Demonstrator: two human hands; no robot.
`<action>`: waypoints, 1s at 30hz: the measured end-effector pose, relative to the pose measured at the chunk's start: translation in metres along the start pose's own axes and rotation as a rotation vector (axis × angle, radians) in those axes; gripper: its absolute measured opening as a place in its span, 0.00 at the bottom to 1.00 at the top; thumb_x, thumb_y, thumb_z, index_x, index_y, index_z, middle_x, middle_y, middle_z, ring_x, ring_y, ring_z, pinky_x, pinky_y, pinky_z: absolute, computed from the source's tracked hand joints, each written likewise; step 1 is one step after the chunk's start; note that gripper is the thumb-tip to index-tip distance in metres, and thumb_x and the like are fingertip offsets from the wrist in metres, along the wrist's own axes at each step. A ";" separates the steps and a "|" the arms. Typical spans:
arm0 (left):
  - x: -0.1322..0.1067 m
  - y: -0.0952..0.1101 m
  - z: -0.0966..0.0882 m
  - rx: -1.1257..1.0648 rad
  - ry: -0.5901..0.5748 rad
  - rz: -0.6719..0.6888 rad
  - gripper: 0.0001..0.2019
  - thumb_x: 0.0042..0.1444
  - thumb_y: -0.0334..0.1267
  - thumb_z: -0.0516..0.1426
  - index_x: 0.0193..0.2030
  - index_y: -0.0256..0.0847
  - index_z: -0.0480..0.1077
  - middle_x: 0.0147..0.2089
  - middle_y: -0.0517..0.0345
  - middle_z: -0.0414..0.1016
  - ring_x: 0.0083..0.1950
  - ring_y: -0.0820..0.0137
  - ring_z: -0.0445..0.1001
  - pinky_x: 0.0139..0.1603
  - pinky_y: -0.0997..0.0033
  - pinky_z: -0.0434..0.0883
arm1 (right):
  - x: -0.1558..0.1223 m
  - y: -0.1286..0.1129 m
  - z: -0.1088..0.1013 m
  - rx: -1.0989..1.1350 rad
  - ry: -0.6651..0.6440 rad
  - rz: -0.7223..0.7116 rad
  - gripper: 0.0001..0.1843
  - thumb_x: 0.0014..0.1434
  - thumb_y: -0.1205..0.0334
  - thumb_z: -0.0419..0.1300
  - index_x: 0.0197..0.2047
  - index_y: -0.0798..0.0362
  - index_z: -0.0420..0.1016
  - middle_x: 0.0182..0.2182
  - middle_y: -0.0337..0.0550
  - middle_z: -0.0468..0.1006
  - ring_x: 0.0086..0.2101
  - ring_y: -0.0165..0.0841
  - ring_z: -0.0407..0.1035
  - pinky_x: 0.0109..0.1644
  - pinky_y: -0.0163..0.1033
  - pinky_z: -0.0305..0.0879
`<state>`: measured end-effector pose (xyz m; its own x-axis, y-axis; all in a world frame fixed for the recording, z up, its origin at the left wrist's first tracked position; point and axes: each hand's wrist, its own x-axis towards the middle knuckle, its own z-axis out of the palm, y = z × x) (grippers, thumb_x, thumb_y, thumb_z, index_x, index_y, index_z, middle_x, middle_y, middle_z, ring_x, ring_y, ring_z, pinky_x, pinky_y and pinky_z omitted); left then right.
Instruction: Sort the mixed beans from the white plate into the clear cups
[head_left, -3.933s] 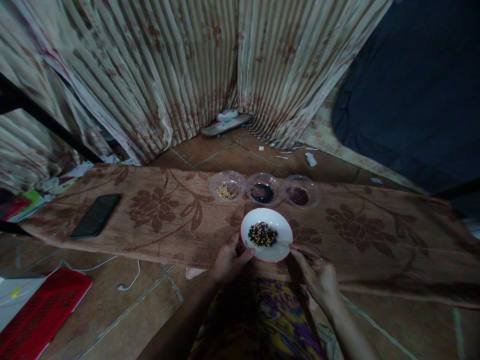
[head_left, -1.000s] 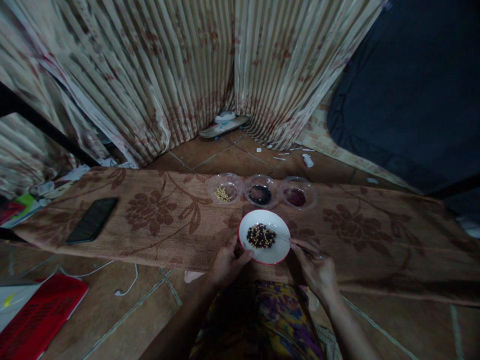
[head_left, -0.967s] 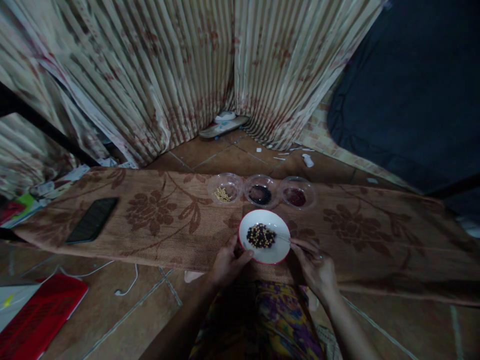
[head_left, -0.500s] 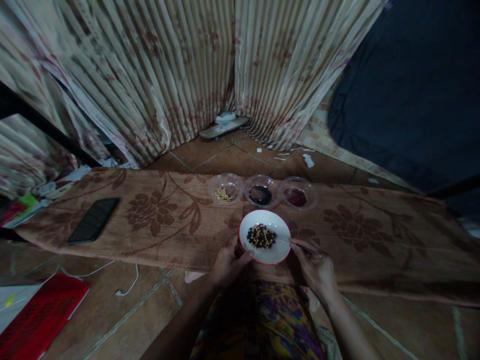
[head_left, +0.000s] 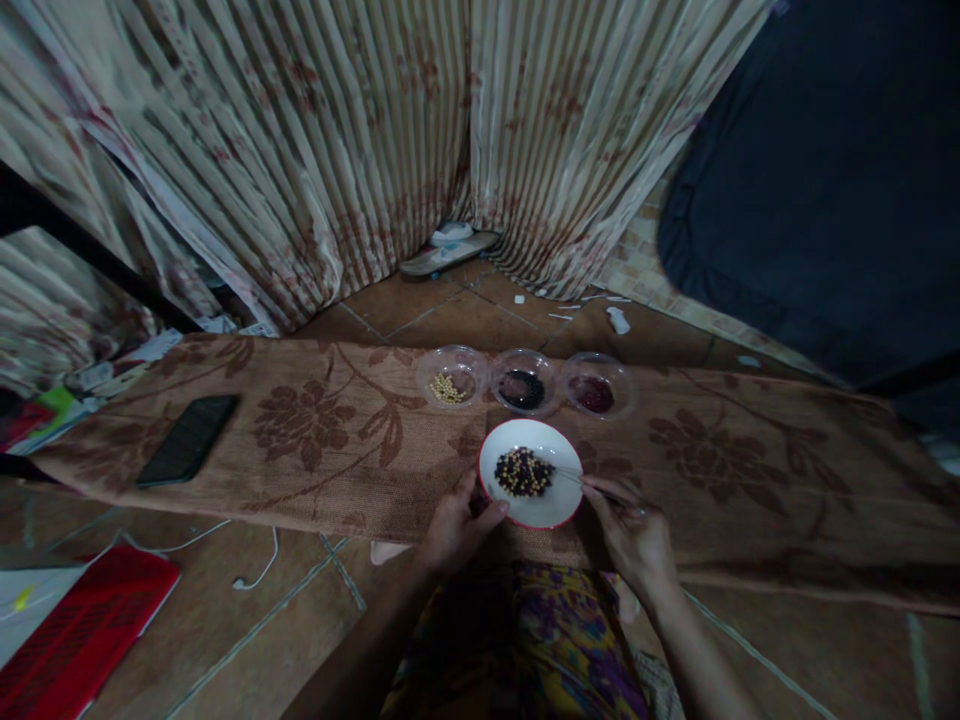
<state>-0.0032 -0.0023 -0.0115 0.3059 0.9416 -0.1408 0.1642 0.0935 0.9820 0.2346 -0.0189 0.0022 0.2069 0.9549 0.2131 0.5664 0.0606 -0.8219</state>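
Note:
A white bowl (head_left: 559, 508) with a red rim rests near the front edge of the cloth-covered bench. Inside it lies a mixed heap of black and yellow beans (head_left: 523, 472). My left hand (head_left: 459, 528) grips the bowl's near left rim, thumb on top. In my right hand (head_left: 636, 535), fingers closed, is a thin metal pair of tweezers (head_left: 568, 473), its tips by the heap's right side. Behind the bowl stand three clear plastic cups in a row: one with yellow beans (head_left: 445, 389), one with black beans (head_left: 523, 389), one with dark red beans (head_left: 592, 393).
A dark phone (head_left: 189, 440) lies on the left of the brown floral cloth (head_left: 360, 480). On the tiled floor are a red-and-white item (head_left: 90, 630) and a white cable (head_left: 259, 575). Striped curtains (head_left: 375, 150) hang behind, with a skateboard (head_left: 450, 253) at their foot.
Hands, bowl and tweezers hold almost the same position. The whole view has shifted very slightly; no bean has visibly left the bowl.

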 end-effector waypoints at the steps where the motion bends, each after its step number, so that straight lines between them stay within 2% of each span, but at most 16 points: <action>1: 0.000 0.001 0.000 -0.009 -0.001 -0.004 0.25 0.58 0.43 0.57 0.62 0.41 0.61 0.48 0.57 0.78 0.49 0.65 0.75 0.52 0.68 0.70 | 0.000 0.001 0.000 -0.002 -0.003 0.000 0.17 0.59 0.48 0.57 0.37 0.52 0.80 0.36 0.47 0.80 0.38 0.38 0.74 0.41 0.41 0.69; 13: 0.000 0.001 0.000 0.008 0.014 0.007 0.24 0.58 0.42 0.57 0.60 0.42 0.62 0.48 0.58 0.79 0.48 0.65 0.75 0.51 0.69 0.70 | -0.001 -0.002 -0.001 0.000 0.004 0.010 0.16 0.58 0.49 0.58 0.37 0.52 0.80 0.36 0.48 0.80 0.38 0.38 0.74 0.41 0.42 0.69; 20: 0.000 -0.001 0.000 0.022 0.024 0.010 0.24 0.57 0.42 0.58 0.60 0.41 0.63 0.51 0.56 0.77 0.49 0.65 0.75 0.53 0.68 0.70 | -0.002 -0.001 -0.001 -0.003 0.014 -0.042 0.15 0.60 0.51 0.57 0.36 0.52 0.80 0.35 0.48 0.80 0.38 0.38 0.74 0.41 0.42 0.70; 24: 0.000 -0.003 0.001 0.000 0.024 0.000 0.24 0.57 0.43 0.58 0.60 0.41 0.62 0.50 0.56 0.78 0.49 0.64 0.75 0.52 0.67 0.71 | -0.002 0.001 -0.001 0.013 0.010 -0.057 0.15 0.60 0.52 0.57 0.36 0.52 0.80 0.35 0.48 0.80 0.38 0.38 0.73 0.41 0.43 0.70; 30: 0.000 -0.003 0.003 -0.020 0.033 0.016 0.25 0.57 0.42 0.58 0.61 0.42 0.62 0.54 0.56 0.76 0.53 0.63 0.74 0.57 0.65 0.69 | -0.003 0.003 -0.002 0.020 -0.009 -0.042 0.15 0.60 0.52 0.57 0.37 0.51 0.80 0.36 0.48 0.79 0.39 0.38 0.73 0.41 0.43 0.70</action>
<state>-0.0011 -0.0032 -0.0152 0.2770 0.9532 -0.1209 0.1405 0.0843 0.9865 0.2376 -0.0221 0.0002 0.1762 0.9539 0.2431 0.5582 0.1066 -0.8229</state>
